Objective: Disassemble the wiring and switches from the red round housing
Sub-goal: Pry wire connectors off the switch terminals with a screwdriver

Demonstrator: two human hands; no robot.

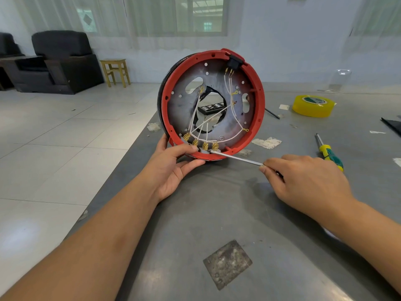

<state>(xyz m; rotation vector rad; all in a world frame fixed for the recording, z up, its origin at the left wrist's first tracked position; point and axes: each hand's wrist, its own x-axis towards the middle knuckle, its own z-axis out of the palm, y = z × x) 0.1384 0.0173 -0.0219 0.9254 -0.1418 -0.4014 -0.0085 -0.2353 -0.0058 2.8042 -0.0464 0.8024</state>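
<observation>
While the left hand [171,168] is clamping the lower rim of the red round housing [211,104], standing on edge near the desk [217,213] left edge, the right hand [308,181] is pinching a thin metal shaft [238,159] whose tip is touching the grey switches [200,148]; its handle is hidden. White wires [217,118] are running to brass terminals. Print on the yellow tape roll [312,105] is unreadable. A screwdriver [328,152] is lying towards the right edge.
</observation>
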